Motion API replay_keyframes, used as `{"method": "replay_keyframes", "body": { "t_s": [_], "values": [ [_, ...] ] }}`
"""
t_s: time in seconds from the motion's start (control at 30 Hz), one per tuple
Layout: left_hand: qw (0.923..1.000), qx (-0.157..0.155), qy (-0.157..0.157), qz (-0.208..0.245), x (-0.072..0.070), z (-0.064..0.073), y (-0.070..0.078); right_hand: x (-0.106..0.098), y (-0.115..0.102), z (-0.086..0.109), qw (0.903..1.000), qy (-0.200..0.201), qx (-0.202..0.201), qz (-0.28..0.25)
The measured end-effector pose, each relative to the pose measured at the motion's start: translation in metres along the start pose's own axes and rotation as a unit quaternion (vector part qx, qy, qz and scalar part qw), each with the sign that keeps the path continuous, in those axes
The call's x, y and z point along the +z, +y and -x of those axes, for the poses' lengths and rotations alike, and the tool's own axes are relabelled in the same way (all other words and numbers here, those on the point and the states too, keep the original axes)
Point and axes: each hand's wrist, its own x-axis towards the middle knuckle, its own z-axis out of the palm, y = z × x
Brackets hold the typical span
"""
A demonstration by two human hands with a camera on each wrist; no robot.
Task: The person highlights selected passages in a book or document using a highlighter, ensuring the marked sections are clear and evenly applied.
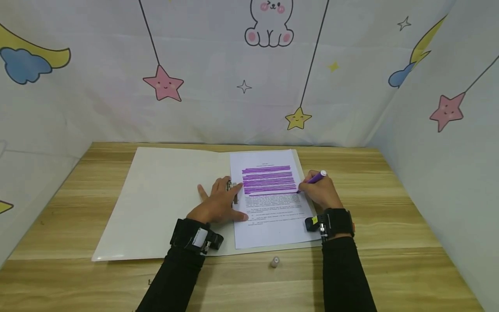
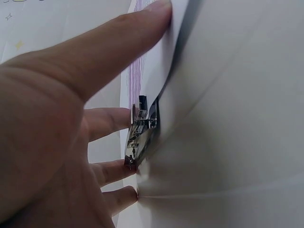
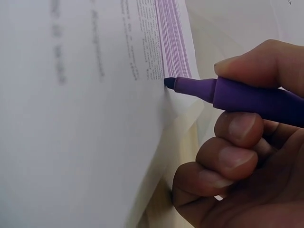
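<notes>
Fingers (image 3: 236, 126) of the right hand (image 1: 321, 193) wrapped around the purple marker (image 3: 256, 99), thumb and fingertips gripping its barrel, and there's the dark tip, down at the printed sheet (image 1: 273, 236), right where the lowest purple line reaches the right end of the text! Above it, a dense block of purple strokes; below it, the lines of print are bare of colour. Over to the left hand (image 1: 220, 203): fingers spread and fairly straight, gripping nothing, the thumb resting on the sheet's left edge, the others about the metal clip (image 2: 140, 128) at the folder's middle. The white folder (image 1: 167, 195) lies spread wide across the wooden tabletop (image 1: 405, 234), the sheet on its right half. And in front of the folder's near edge, on the wood between the two black sleeves (image 1: 347, 273), sits a small pale cap (image 1: 275, 261)!
</notes>
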Motion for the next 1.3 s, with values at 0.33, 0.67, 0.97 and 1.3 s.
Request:
{"method": "replay_keyframes", "body": {
  "t_s": [0.33,0.67,0.97,1.3],
  "values": [
    [1.0000,0.000,-0.002,0.003,0.001,0.001,-0.001,-0.008,0.001,0.002,0.9972,-0.006,-0.002,-0.074],
    [1.0000,0.001,-0.007,-0.003,-0.001,0.001,-0.002,0.030,-0.050,0.022,0.9808,-0.090,-0.120,-0.124],
    [0.9999,0.003,-0.012,-0.003,-0.005,0.002,-0.002,0.091,-0.051,0.025,0.9816,-0.124,-0.071,-0.127],
    [1.0000,0.006,-0.006,-0.005,-0.003,0.002,-0.003,0.099,-0.047,0.026,0.9886,-0.109,-0.053,-0.089]
  ]
}}
